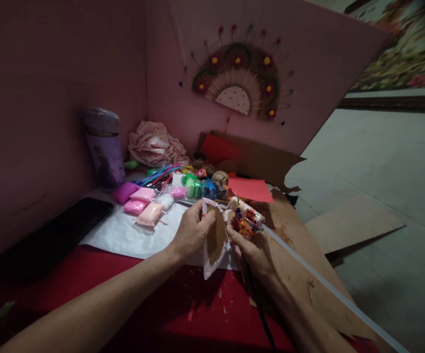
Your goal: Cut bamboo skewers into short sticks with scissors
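My left hand [194, 226] is closed on a cardboard piece [217, 242], its thumb lying on the brown face. Pale, spotted fabric [208, 269] is folded round the edge of this piece. In my right hand [254, 250] is a glue gun [247, 212] with a flowery cover and an orange glow. Its nozzle end points left, close to the fabric edge; the exact tip is hard to make out. A long whitish glue stick [319, 282] runs from its back toward the lower right. A black cord [258, 304] hangs below my right hand.
Clay packets [149, 214] lie on white paper [117, 235] over a red tabletop [142, 284]. Behind them are twine [220, 177], red paper [251, 189] and crumpled fabric [155, 143]. A purple tumbler [105, 149] and a dark phone-like slab [87, 215] stand left. Cardboard [293, 230] covers the right edge.
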`<state>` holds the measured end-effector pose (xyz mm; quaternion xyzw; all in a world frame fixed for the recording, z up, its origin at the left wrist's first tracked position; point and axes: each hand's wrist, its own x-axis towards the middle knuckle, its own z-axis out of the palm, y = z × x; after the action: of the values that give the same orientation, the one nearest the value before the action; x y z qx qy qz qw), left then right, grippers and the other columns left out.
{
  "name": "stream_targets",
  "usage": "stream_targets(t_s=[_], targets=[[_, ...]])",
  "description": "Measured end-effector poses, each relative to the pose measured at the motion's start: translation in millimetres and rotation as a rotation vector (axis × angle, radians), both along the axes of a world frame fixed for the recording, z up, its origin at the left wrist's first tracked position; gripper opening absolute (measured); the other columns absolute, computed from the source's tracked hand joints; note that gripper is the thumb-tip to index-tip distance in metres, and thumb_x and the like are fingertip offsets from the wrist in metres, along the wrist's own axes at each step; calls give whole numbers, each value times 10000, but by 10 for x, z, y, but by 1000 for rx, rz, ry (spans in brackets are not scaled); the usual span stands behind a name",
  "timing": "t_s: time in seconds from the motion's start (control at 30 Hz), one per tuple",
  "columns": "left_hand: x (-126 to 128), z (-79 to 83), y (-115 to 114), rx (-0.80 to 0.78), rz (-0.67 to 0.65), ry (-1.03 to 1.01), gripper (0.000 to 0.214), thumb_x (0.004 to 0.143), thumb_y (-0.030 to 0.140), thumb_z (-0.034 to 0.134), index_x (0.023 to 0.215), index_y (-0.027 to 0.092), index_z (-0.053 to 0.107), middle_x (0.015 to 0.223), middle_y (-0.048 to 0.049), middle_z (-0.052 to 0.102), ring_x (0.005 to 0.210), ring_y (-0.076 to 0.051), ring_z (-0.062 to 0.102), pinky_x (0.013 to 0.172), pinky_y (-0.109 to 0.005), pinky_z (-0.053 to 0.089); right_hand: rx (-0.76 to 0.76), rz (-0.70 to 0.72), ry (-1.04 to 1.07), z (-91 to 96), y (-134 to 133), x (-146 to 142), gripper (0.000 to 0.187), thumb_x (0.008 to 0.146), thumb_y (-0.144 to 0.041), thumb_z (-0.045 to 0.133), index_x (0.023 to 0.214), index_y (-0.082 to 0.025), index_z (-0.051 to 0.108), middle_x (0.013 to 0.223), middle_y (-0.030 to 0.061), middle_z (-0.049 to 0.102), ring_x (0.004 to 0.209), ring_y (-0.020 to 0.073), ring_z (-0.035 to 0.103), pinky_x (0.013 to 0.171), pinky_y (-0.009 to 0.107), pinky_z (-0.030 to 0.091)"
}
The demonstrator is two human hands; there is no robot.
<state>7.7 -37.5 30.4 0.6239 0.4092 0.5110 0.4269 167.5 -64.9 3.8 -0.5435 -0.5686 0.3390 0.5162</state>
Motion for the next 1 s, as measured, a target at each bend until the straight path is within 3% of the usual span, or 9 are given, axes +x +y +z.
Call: stream_targets(t_s=[0.23,0.4,0.5,0.6,0.73,0.87,1.0], targets=[[17,16,-20,-10,-20,-24,124,778,256,477,801,154,544,723,18,545,672,-103,469,596,-205,377,2,-1,-70,24,-10,-5,220,745,-378,627,815,-172,658,774,29,693,718,196,625,656,293,470],[54,1,-41,-265,-220,-139,156,670,225,547,784,129,592,697,-4,595,640,-122,536,589,-230,425,-12,-46,-110,42,-17,-8,225,718,-385,646,775,-169,678,719,29,698,666,194,630,620,289,479],[66,-25,-36,-331,-260,-192,151,629,201,552,742,121,612,666,-8,607,605,-121,551,596,-244,441,-22,-31,-109,59,-28,-17,225,721,-383,641,776,-168,681,714,33,698,668,198,628,608,289,478],[59,-12,-34,-351,-254,-222,154,609,194,554,729,121,618,664,-12,618,598,-125,563,593,-249,446,-18,-29,-111,60,-37,-21,228,740,-386,622,798,-173,680,714,30,690,679,199,621,615,291,469],[22,43,-15,-333,-224,-243,147,601,205,553,707,120,609,652,-10,610,590,-124,555,572,-240,439,-20,-37,-157,50,-69,-8,314,786,-453,560,686,-167,646,617,25,635,596,176,574,577,279,438],[-22,42,58,-225,-80,-201,102,616,194,535,677,122,577,620,8,567,580,-106,514,538,-213,406,-73,-41,-200,79,-145,1,398,814,-518,495,709,-163,641,566,18,586,504,138,508,489,251,385],[-57,3,128,-152,29,-183,109,634,186,523,712,123,565,639,7,554,589,-102,496,542,-216,399,-74,49,-192,105,-214,0,429,832,-528,465,691,-160,635,548,7,560,471,112,466,461,232,348]])
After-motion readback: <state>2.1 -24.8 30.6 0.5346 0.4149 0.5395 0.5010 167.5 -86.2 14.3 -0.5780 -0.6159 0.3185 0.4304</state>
